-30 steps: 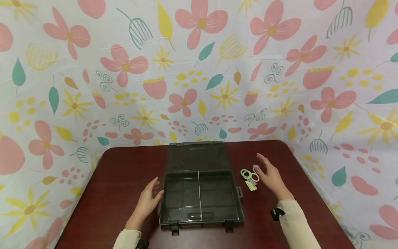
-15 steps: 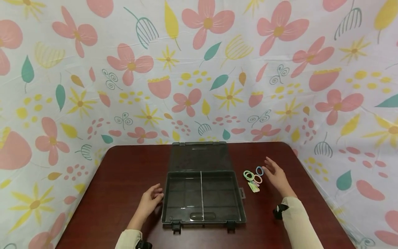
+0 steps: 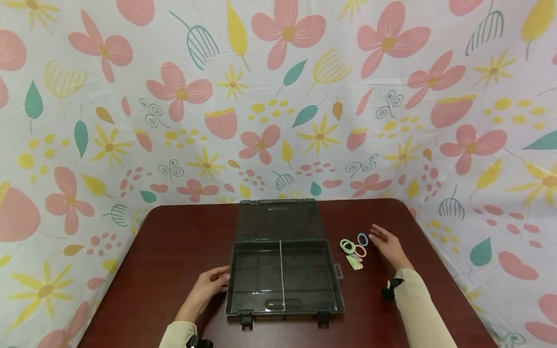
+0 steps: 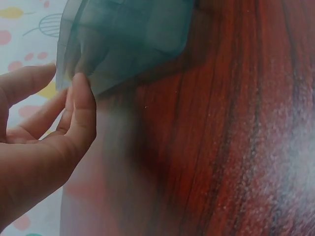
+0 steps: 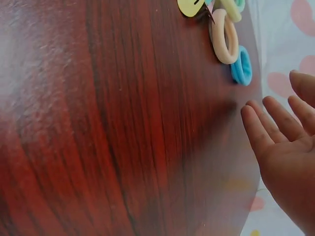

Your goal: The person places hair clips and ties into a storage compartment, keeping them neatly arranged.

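You have a dark red table (image 3: 174,251) in front of you, and everything else sits relative to the grey plastic box (image 3: 283,278) near its front edge. The box lies open, its tray nearest you and its lid (image 3: 280,220) folded flat away from you, so the long axis of the opened box runs from you toward the flowered cloth (image 3: 278,96) behind the table. The tray itself is wider than it is deep. A pale divider (image 3: 282,275) runs front to back through the middle of the tray, and the two latches (image 3: 244,319) point toward you.

Your left hand (image 3: 206,289) rests just to the left of the box, fingers relaxed and lightly curved, holding nothing; in the left wrist view the fingertips (image 4: 81,91) are at the tray's corner, though you cannot tell whether they touch it. Your right hand (image 3: 388,246) is to the right of the box, well apart from it, fingers straight and loosely spread, holding nothing.

Between the box and that hand lies a small cluster of hair ties (image 3: 354,247): green, blue and pink rings, with yellow-green clips (image 3: 354,262) at the end nearest you.
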Demonstrator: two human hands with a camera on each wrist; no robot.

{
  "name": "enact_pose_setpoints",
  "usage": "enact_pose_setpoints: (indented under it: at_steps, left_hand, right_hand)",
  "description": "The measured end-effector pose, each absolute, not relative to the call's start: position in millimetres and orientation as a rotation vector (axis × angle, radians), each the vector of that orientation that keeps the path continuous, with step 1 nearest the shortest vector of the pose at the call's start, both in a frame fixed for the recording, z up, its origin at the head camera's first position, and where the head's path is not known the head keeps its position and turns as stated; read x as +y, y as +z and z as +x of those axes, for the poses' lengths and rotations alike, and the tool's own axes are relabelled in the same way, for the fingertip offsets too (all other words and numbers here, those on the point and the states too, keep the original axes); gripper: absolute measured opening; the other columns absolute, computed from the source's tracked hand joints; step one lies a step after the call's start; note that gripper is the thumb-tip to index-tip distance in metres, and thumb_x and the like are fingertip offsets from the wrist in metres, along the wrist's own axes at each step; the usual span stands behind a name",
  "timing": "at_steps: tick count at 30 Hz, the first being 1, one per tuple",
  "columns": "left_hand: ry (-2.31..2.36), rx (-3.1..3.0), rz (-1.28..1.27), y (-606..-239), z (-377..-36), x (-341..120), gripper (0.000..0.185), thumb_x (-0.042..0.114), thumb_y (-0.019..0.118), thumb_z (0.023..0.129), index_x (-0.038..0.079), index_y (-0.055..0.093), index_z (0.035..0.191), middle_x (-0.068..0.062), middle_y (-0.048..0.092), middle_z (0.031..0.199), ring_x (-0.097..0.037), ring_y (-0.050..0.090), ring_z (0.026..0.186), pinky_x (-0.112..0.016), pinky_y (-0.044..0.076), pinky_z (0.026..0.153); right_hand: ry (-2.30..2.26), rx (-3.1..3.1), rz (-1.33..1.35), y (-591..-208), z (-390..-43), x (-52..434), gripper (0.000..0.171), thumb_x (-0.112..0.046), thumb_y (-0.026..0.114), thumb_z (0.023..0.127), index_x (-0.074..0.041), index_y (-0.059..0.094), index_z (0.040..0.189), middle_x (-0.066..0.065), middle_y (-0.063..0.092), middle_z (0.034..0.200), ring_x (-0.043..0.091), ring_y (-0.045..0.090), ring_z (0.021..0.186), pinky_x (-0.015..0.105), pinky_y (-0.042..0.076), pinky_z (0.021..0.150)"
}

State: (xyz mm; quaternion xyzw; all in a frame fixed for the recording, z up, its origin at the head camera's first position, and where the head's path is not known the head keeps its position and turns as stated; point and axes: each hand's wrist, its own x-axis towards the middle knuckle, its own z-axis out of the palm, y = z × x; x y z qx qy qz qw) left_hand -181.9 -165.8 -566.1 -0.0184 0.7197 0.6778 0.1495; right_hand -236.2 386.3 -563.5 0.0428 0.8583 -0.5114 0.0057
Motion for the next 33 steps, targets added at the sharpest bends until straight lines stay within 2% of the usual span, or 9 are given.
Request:
enact_pose_setpoints:
  at_steps: [8, 15, 24, 28, 33]
  left_hand:
    - [1.978, 1.968, -0.041, -568, -183, -169, 0.052, 0.004, 0.063, 0.091, -0.015, 0.044, 0.135, -0.007, 0.060, 0.094, -0.014, 0.062, 0.086, -0.028, 0.055, 0.073]
    - [1.965, 1.945, -0.010, -569, -183, -171, 0.054, 0.005, 0.064, 0.091, -0.012, 0.043, 0.138, -0.004, 0.061, 0.092, -0.016, 0.062, 0.087, -0.029, 0.055, 0.076]
    - [1.962, 1.919, -0.017, -572, -184, -173, 0.055, 0.008, 0.066, 0.091, -0.011, 0.044, 0.138, -0.004, 0.061, 0.092, -0.015, 0.063, 0.086, -0.029, 0.055, 0.076]
    - [1.970, 1.921, -0.013, -573, -185, -174, 0.055, 0.007, 0.066, 0.091, -0.011, 0.044, 0.137, -0.004, 0.061, 0.092, -0.015, 0.063, 0.085, -0.029, 0.055, 0.076]
    - [1.978, 1.916, -0.010, -573, -184, -175, 0.055, 0.008, 0.066, 0.091, -0.011, 0.044, 0.137, -0.004, 0.061, 0.091, -0.014, 0.062, 0.083, -0.027, 0.055, 0.074]
  right_hand:
    - [-1.563, 2.678, 0.196, -569, -244, 381, 0.052, -0.019, 0.050, 0.102, 0.002, 0.035, 0.147, 0.029, 0.047, 0.138, 0.039, 0.050, 0.121, 0.044, 0.049, 0.093]
    - [-1.497, 2.723, 0.231, -575, -246, 379, 0.048, -0.012, 0.060, 0.096, 0.006, 0.046, 0.139, 0.028, 0.054, 0.122, 0.028, 0.060, 0.099, 0.029, 0.051, 0.075]
    - [-1.378, 2.826, 0.259, -581, -246, 376, 0.042, -0.013, 0.066, 0.092, 0.010, 0.057, 0.126, 0.018, 0.060, 0.099, 0.013, 0.054, 0.077, 0.027, 0.046, 0.065]
    - [-1.321, 2.909, 0.250, -584, -249, 375, 0.033, -0.013, 0.066, 0.091, 0.009, 0.063, 0.116, 0.016, 0.063, 0.091, 0.015, 0.053, 0.070, 0.029, 0.044, 0.060]
    - [-1.235, 3.028, 0.284, -589, -252, 374, 0.021, -0.009, 0.064, 0.091, 0.007, 0.070, 0.103, 0.021, 0.067, 0.092, 0.021, 0.057, 0.069, 0.031, 0.045, 0.058]
